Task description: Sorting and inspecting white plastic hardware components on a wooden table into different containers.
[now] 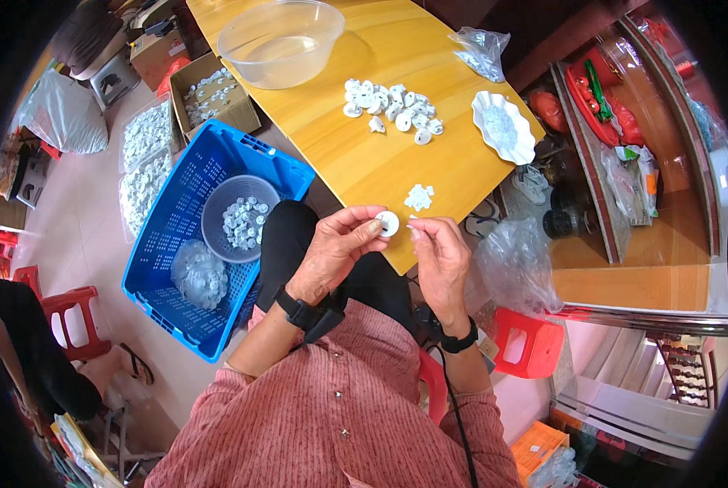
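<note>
A white disc (390, 224) stands out at center above a dusty-red, finely striped shirt (299, 415) and black trousers (286, 232); a golden-yellow table (315, 122) spans the upper frame, a bright blue crate (286, 163) the left, a white dish (525, 152) and red stool (540, 351) the right.

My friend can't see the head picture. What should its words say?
A person's left hand holds a round white disc while the right hand pinches a tiny white piece, near a yellow table. White parts lie heaped on it; a blue crate stands at left.
</note>
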Demonstrator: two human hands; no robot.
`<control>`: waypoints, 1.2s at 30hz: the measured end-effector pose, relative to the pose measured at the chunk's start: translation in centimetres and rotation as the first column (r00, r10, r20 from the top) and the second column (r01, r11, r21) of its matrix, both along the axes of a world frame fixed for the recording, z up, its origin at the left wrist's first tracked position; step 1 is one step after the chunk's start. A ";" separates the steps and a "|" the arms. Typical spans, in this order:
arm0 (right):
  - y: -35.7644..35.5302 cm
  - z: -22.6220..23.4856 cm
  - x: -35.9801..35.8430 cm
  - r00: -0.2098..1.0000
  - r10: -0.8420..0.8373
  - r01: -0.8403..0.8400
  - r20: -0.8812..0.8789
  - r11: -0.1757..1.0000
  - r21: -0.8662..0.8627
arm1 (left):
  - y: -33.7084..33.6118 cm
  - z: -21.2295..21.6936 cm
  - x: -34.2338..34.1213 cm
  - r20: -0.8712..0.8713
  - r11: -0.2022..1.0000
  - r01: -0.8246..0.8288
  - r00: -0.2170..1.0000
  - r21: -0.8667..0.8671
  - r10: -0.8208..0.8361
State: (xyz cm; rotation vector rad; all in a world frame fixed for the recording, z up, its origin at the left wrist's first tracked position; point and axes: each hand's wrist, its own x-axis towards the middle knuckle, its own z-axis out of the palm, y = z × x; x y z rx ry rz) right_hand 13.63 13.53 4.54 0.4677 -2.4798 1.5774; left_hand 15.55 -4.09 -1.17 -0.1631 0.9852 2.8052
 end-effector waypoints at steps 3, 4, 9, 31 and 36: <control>-0.6 0.5 0.3 0.995 0.047 -0.046 -0.093 0.999 0.013 | 0.2 -0.2 0.1 -0.025 1.000 0.016 1.000 0.022 -0.015; -0.8 0.3 0.4 0.995 0.043 -0.043 -0.085 0.999 0.005 | 0.4 -0.3 0.1 -0.038 1.000 0.015 0.999 0.019 -0.015; -0.6 -0.2 0.6 0.999 0.031 -0.031 -0.015 0.999 -0.011 | 0.4 -0.3 0.2 -0.044 1.000 0.021 0.999 0.020 -0.020; -1.2 0.2 0.8 0.994 0.083 -0.076 -0.066 0.992 0.103 | 0.6 -0.7 0.4 -0.113 0.992 0.036 0.992 -0.120 -0.050; -1.1 0.1 0.8 0.996 0.072 -0.067 -0.045 0.993 0.096 | 0.5 -0.6 0.4 -0.136 0.992 0.043 0.989 -0.122 -0.060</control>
